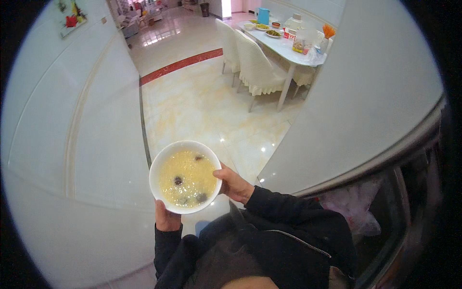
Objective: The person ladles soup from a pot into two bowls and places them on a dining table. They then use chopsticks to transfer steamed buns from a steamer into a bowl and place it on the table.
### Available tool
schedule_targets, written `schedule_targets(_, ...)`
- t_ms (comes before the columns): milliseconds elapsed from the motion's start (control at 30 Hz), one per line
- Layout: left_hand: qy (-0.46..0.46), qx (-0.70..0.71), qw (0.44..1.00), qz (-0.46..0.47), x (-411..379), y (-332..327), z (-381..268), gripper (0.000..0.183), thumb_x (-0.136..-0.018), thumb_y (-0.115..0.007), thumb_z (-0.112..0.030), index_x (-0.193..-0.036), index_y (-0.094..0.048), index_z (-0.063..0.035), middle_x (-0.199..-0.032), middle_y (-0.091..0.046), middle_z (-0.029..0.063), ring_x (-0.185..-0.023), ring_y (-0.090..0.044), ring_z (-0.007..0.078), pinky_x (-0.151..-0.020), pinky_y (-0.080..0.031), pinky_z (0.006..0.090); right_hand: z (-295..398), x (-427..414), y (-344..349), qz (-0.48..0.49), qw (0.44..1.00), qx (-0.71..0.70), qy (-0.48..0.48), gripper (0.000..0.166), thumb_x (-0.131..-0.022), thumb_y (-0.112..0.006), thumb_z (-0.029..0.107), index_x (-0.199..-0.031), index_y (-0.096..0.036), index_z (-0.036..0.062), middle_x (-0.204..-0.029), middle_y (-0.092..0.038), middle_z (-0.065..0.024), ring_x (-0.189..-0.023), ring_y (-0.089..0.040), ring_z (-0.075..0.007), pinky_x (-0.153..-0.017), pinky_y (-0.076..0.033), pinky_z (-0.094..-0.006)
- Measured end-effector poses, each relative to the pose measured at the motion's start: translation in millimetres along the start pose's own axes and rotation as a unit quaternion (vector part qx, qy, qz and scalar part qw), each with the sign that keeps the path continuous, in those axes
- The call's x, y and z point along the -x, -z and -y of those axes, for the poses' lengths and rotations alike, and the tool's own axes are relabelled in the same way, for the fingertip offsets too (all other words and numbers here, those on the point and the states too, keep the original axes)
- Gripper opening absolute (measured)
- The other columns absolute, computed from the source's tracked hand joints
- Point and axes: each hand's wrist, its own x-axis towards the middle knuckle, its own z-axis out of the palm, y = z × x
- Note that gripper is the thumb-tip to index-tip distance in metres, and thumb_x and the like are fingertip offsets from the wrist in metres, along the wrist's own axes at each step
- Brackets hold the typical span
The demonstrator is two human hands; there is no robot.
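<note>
Between my two hands is a round white bowl (154, 173), held level in front of my body. It holds a yellow, grainy porridge (195, 177) with several dark pieces, maybe dried dates, near the surface. My left hand (167, 216) grips the bowl's near left side, thumb up along the wall. On the right side my right hand (234, 183) supports the bowl, with its thumb over the rim. The fingers of both hands are mostly hidden beneath the bowl.
Tiled walls flank me, the left one (104, 119) and the right one (361, 90). Ahead, a white dining table (285, 48) bears dishes, a blue pitcher (264, 16) and bags. Covered chairs (256, 65) stand along it. A red strip (180, 66) crosses the tiled floor (187, 104).
</note>
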Motion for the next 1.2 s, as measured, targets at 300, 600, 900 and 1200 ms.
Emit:
schedule_targets(300, 0.152, -0.016, 0.985, 0.086, -323, 17, 14, 0.062, -0.089, -0.049, -0.04, -0.136, -0.024, -0.0091, -0.134, -0.04, 0.0107, -0.121, -0.042, 0.0249, -0.096, -0.04, 0.0418, 113, -179, 116, -0.149, 0.981, -0.054, 0.113, 0.068, -0.08, -0.052, 0.037, -0.137, -0.025, 0.0097, -0.126, -0.046, -0.0113, -0.11, -0.052, -0.0227, -0.083, -0.05, -0.0385)
schedule_targets(600, 0.267, -0.046, 0.932, 0.239, -605, -35, 18, 0.052, -0.09, -0.049, -0.037, -0.128, -0.025, -0.0111, -0.129, -0.038, 0.0104, -0.117, -0.043, 0.026, -0.092, -0.042, 0.0465, 246, -303, 213, -0.291, 0.918, -0.117, 0.241, 0.057, -0.082, -0.053, 0.031, -0.128, -0.04, -0.0003, -0.122, -0.052, -0.0141, -0.111, -0.052, -0.0254, -0.095, -0.041, -0.0391)
schedule_targets(900, 0.32, -0.078, 0.877, 0.349, -852, -125, 104, 0.052, -0.093, -0.041, -0.039, -0.134, -0.02, -0.0122, -0.132, -0.037, 0.0096, -0.118, -0.045, 0.023, -0.095, -0.04, 0.0437, 407, -380, 353, -0.345, 0.891, -0.071, 0.287, 0.059, -0.081, -0.052, 0.034, -0.128, -0.038, 0.0017, -0.12, -0.053, -0.0136, -0.105, -0.057, -0.0255, -0.086, -0.049, -0.0418)
schedule_targets(1200, 0.368, -0.121, 0.84, 0.379, -1100, -244, 176, 0.053, -0.092, -0.044, -0.036, -0.134, -0.023, -0.0112, -0.129, -0.042, 0.0106, -0.111, -0.052, 0.0272, -0.087, -0.048, 0.0467, 586, -460, 516, -0.357, 0.87, -0.005, 0.341, 0.062, -0.083, -0.048, 0.033, -0.134, -0.024, 0.0078, -0.128, -0.043, -0.0146, -0.112, -0.051, -0.0276, -0.083, -0.051, -0.0484)
